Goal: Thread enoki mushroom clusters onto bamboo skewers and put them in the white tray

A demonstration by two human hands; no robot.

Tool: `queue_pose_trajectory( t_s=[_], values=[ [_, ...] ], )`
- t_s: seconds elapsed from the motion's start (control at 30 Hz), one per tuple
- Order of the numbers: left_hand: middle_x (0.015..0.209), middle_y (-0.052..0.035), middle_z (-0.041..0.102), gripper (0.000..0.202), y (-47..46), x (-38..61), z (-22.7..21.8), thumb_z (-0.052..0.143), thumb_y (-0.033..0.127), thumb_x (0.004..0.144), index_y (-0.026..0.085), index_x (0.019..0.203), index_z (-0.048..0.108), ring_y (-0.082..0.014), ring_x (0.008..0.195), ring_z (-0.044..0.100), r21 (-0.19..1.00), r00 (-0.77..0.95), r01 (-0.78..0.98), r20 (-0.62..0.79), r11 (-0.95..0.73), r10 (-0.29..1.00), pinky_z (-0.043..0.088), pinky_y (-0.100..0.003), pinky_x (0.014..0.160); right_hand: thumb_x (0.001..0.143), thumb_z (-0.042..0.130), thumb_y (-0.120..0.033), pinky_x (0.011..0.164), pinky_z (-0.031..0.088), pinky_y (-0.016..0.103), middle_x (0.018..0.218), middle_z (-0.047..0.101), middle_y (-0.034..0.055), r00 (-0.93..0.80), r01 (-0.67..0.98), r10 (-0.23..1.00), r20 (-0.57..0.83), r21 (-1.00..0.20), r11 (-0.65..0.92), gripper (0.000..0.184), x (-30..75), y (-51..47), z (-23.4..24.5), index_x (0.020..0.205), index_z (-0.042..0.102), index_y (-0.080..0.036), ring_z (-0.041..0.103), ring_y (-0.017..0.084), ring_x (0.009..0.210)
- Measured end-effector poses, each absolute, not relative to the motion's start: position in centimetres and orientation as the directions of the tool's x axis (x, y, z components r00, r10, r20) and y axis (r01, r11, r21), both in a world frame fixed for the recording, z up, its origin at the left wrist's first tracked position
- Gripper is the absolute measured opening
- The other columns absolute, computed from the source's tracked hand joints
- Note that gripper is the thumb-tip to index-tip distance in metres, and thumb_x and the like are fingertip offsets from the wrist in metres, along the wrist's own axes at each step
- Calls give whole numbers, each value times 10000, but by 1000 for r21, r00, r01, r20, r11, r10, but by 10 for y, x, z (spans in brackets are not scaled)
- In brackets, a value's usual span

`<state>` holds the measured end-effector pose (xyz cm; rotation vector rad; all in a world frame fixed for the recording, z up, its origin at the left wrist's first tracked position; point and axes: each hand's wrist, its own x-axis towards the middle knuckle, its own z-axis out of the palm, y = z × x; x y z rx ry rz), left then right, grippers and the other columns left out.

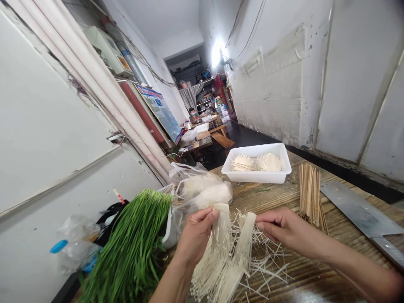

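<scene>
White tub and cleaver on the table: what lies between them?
In the head view, a bundle of thin sticks lies between the white tub and the cleaver.

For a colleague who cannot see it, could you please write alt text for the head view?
A person's left hand and right hand each pinch a bunch of enoki mushrooms at a wooden table. Around them are green leaves, thin sticks, a cleaver and a white tub holding mushroom bundles.

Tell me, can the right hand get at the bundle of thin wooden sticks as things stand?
Probably yes: the wooden sticks lie just beyond the right hand, with nothing visible in between. That hand is pinching a clump of enoki mushrooms, though, so it would likely have to let go first.
</scene>
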<state>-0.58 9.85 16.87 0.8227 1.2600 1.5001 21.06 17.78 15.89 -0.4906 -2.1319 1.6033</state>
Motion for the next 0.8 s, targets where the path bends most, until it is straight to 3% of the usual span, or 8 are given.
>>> queue_pose_trajectory(
  t_s=[0.2, 0.63, 0.8],
  values=[
    [632, -3, 675, 196, 97, -6, 170, 781, 302, 610, 183, 764, 757, -122, 619, 556, 975, -306, -221, -81, 12, 948, 424, -235, 632, 907, 430, -293, 482, 197, 236, 553, 291, -65, -872, 28, 478, 101, -966, 255, 283, 212, 182, 160, 694, 565, -166, 252, 90, 508],
    [672, -15, 684, 166, 95, 4, 173, 706, 265, 717, 179, 854, 748, -109, 655, 554, 981, -226, -193, -51, 7, 973, 418, -220, 657, 890, 458, -391, 483, 206, 239, 545, 328, -54, -873, 43, 480, 81, -969, 242, 329, 210, 184, 163, 725, 611, -152, 271, 91, 506],
    [700, -19, 700, 186, 95, 10, 175, 708, 270, 716, 187, 878, 745, -121, 688, 582, 974, -255, -226, -45, -15, 966, 434, -227, 681, 883, 461, -334, 500, 232, 236, 545, 354, -55, -862, 21, 493, 114, -965, 260, 306, 209, 187, 164, 636, 523, -164, 307, 93, 515]
  ],
)
